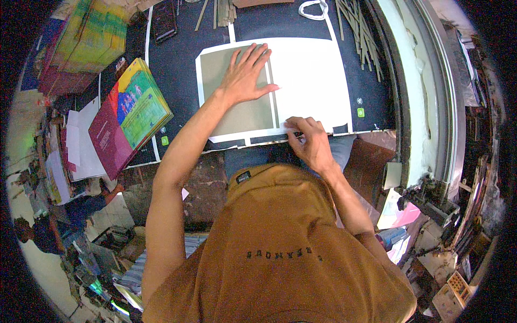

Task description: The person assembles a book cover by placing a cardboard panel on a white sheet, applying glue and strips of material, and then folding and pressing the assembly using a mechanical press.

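Observation:
A large white sheet (312, 75) lies on the dark tabletop in front of me, with a grey-brown board (242, 116) on its left half. Beside the board's right edge runs a narrow grey strip (273, 110), set off by thin white gaps. My left hand (245, 75) rests palm down with fingers spread, across the upper part of the board and the strip. At the sheet's near edge, just right of the strip's lower end, my right hand (309, 141) has its fingers curled and closed. What is between those fingers is hidden.
Colourful printed covers (132, 110) and a tall stack of yellow-green sheets (89, 40) stand left. A phone (163, 21) lies at the far left. Thin grey strips (361, 37) and a white loop (313, 9) lie at the far right. A pale metal frame (425, 91) borders the right.

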`<move>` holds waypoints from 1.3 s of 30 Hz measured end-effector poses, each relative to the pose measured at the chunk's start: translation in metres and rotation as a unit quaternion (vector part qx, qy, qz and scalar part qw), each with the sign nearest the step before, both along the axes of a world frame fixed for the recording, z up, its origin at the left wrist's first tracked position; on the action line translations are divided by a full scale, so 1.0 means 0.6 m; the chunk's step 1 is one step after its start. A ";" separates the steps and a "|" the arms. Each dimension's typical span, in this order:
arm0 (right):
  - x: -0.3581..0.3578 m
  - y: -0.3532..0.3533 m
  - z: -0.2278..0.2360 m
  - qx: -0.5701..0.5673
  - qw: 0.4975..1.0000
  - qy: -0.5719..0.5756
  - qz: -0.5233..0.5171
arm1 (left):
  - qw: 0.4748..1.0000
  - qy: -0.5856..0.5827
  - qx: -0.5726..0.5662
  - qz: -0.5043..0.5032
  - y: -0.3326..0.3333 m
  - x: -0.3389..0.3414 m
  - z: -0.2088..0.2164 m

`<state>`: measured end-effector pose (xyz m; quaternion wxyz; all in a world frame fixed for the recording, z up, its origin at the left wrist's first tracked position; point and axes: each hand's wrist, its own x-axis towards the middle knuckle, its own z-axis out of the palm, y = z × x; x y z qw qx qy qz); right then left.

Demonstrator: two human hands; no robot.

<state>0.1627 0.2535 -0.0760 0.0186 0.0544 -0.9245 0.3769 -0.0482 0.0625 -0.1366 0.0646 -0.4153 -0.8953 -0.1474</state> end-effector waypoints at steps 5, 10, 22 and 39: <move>-0.007 -0.010 -0.003 0.031 0.998 -0.006 0.049 | 1.000 -0.001 -0.006 0.000 -0.003 0.002 0.004; -0.009 -0.012 -0.001 0.044 0.997 -0.012 0.054 | 1.000 -0.008 -0.006 0.001 0.000 0.003 0.008; -0.007 -0.018 0.010 0.054 0.997 -0.032 0.039 | 0.999 -0.026 -0.039 -0.014 0.006 0.058 0.017; -0.007 -0.015 0.007 0.057 0.997 -0.048 0.037 | 0.998 -0.034 -0.055 -0.002 0.006 0.067 0.017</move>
